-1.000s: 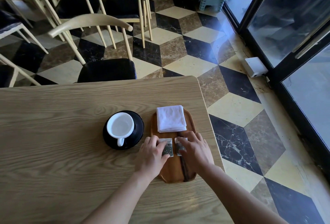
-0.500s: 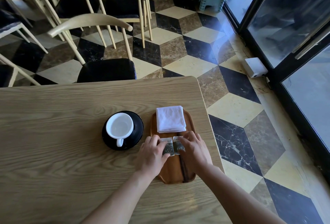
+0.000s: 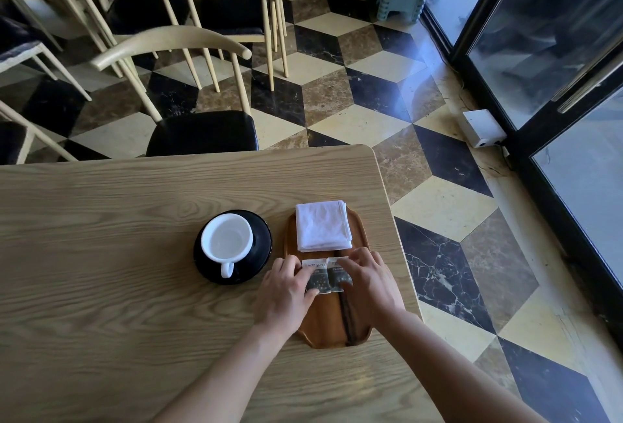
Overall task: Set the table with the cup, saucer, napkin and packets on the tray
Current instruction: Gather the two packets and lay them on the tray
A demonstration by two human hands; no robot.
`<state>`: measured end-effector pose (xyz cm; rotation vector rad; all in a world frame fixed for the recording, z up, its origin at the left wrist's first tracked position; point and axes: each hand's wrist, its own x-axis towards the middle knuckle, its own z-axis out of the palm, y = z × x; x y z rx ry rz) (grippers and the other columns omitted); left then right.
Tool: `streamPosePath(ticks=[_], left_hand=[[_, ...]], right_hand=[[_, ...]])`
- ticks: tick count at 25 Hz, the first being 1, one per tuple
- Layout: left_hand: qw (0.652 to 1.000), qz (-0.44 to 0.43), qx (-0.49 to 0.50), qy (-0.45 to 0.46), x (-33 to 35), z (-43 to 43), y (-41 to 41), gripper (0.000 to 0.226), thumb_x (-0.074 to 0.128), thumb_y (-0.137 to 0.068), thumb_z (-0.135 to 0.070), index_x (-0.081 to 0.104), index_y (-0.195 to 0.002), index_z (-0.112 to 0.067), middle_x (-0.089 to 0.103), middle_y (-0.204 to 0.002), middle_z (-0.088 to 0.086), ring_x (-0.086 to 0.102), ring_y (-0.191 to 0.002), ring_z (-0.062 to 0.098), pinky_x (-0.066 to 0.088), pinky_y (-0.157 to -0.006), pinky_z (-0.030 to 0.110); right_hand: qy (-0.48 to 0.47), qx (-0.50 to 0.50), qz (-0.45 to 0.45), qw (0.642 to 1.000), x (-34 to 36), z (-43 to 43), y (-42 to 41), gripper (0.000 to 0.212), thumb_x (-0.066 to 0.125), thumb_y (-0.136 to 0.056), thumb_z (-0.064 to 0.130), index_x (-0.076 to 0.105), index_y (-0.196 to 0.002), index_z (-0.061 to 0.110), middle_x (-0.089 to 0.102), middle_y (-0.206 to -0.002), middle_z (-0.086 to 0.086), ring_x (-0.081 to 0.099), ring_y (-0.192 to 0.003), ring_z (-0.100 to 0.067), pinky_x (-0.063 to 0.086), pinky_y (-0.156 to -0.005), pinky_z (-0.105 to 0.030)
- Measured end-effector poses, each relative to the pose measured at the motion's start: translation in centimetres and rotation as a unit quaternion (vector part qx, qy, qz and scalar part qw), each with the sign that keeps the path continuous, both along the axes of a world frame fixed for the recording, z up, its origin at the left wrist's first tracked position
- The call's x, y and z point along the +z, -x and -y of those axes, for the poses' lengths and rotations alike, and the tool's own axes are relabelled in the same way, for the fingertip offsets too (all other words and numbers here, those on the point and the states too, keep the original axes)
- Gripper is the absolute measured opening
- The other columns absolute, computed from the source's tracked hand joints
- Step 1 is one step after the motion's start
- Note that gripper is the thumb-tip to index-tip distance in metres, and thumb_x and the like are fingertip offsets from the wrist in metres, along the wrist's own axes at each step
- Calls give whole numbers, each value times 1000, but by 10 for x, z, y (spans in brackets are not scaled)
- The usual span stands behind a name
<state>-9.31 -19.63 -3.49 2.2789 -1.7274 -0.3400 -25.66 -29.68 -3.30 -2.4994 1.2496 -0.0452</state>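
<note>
We see the wooden tray [image 3: 328, 325] on the surface [image 3: 101, 271] near its right edge; the folded white napkin [image 3: 323, 226] lies on the tray's far end; two packets sit side by side at mid-tray, edges touching. Our left hand [image 3: 286, 291] presses its fingers flat on the left packet [image 3: 317, 276]; our right hand [image 3: 367, 282] does likewise on the right packet [image 3: 338, 274]; neither grip closes around anything, fingers extended. The white cup [image 3: 226, 242] stands on the black saucer [image 3: 259, 237] just left of the tray, handle toward us.
</note>
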Motion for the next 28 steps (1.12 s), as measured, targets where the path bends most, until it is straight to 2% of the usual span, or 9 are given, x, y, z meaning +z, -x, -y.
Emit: streamPosePath(ticks=[11, 17, 28], left_hand=[[1000, 11, 3, 9, -5, -2, -2, 39, 77, -74, -38, 66, -108, -24, 53, -93, -4, 50, -85, 16, 52, -74, 30], [1000, -3, 13, 18, -3, -6, -2, 41, 77, -74, -39, 66, -111, -25, 53, -91, -5, 52, -84, 16, 52, -67, 28], [1000, 12, 8, -7, 0, -4, 2, 35, 78, -72, -43, 67, -98, -22, 54, -90, -5, 50, -85, 16, 52, -69, 28]], right_hand=[[5, 15, -6, 1000, 2, 0, -2, 36, 73, -82, 27, 61, -117, 27, 54, -118, -1, 52, -104, -26, 49, -80, -36], [6, -9, 27, 1000, 3, 0, 0, 35, 78, -76, 22, 63, -108, 26, 58, -109, 2, 54, -98, -25, 51, -74, -36], [-8, 6, -12, 1000, 2, -1, 0, 39, 72, -82, 23, 62, -120, 26, 53, -121, -2, 49, -109, -27, 49, -83, -37]])
